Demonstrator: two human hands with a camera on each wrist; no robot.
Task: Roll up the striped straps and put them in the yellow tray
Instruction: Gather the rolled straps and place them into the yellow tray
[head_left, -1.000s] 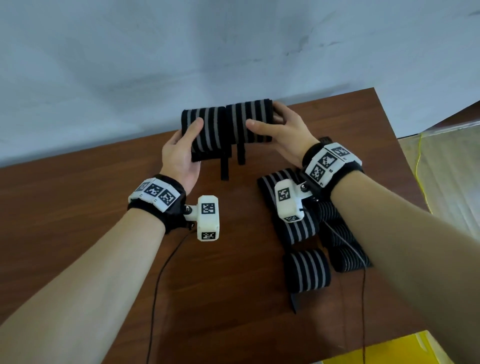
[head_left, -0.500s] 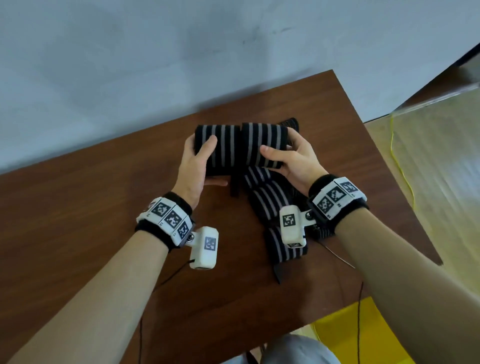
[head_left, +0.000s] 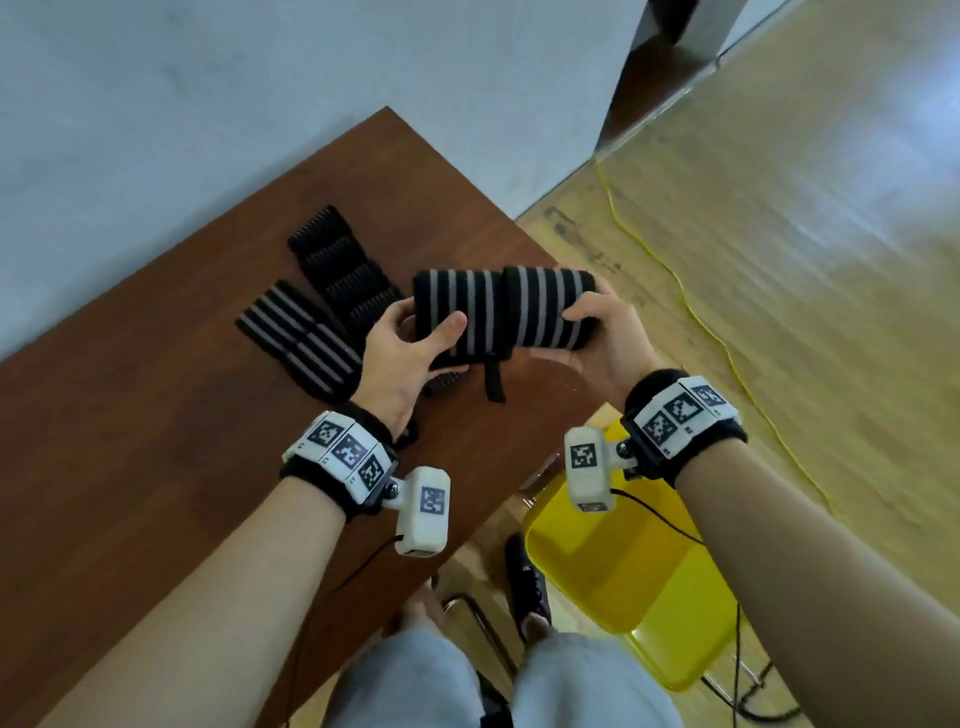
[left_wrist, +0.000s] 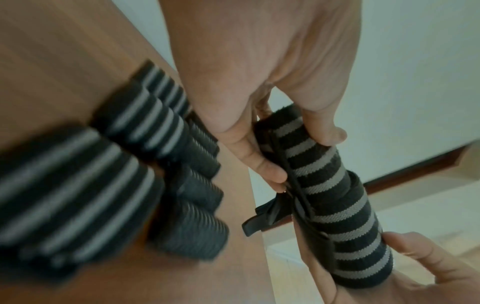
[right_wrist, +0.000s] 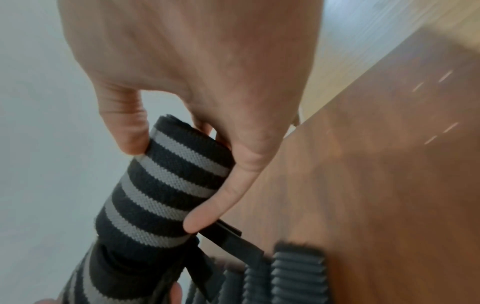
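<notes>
The rolled striped straps (head_left: 503, 312), two black-and-grey rolls held end to end, sit in the air above the near right corner of the table (head_left: 156, 467), raised clear of the wood. The yellow tray (head_left: 623, 571) lies lower down, off the table's edge, below the right forearm and well apart from the rolls. On the table, to the left of the held pair, more straps (head_left: 304, 338) lie flat and unrolled, one showing its stripes and one (head_left: 345, 270) showing a ribbed black side, the two just beside each other. The left hand (head_left: 400, 364) grips the left roll, thumb across its front and fingers curled behind. The right hand (head_left: 608, 332) grips the right roll at its outer end, fingers wrapped over the top and thumb underneath. A short black tab (head_left: 493, 379) hangs down from the seam where the two rolls meet. In the left wrist view the rolls (left_wrist: 335, 195) stand close against both palms.
</notes>
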